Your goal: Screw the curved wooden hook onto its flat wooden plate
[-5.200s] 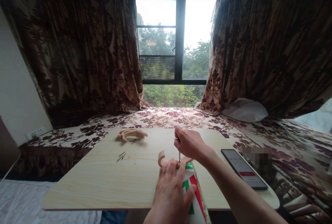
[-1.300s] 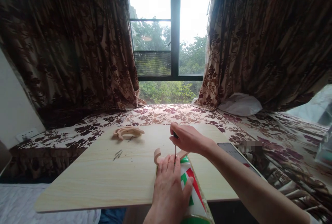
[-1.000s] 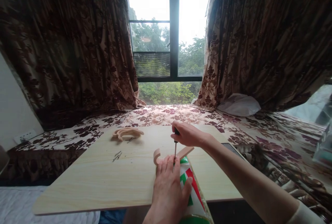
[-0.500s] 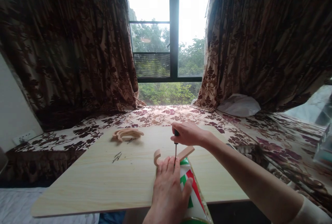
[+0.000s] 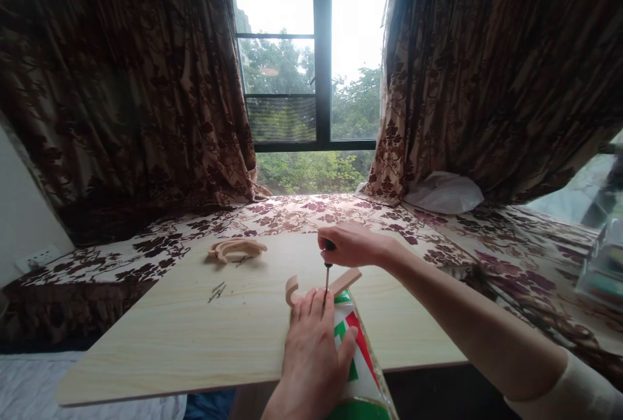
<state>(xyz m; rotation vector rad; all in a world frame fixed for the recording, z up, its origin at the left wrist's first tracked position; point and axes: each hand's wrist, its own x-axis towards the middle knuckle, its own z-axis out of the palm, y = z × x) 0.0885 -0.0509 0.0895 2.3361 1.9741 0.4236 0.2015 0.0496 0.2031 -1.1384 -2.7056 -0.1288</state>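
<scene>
- And here's the danger: the screwdriver (image 5: pixel 326 282) stands nearly upright with its shaft right at the left fingertips, so a slip of the tip could jab a finger.
- What would cause it? A tip badly seated, I'd say, or a push off straight; the tip is hidden from me, so I can't tell how it sits.
- Now the packet (image 5: pixel 361 350) under that left palm: it looks slick and possibly soft, and if it gives, the wooden bar (image 5: pixel 348 282) could tilt or swivel under the pressure.
- The right hand (image 5: pixel 346 243) is curled in a closed fist round the dark handle, well above the table (image 5: pixel 170 342).
- The left hand (image 5: pixel 314 350) lies flat, palm down, fingers nearly together, thumb out over the packet; it grips nothing I can see, simply bearing down.
- And the wood? Right at the left fingertips: the bar slants out beyond them to the right, a curved end (image 5: pixel 291 290) shows to their left, and the middle is covered, so whether it's one piece I can't say.
- Off to the left, well apart from both hands, small screws (image 5: pixel 217 291) lie loose, with more curved pieces (image 5: pixel 237 248) beyond.
</scene>
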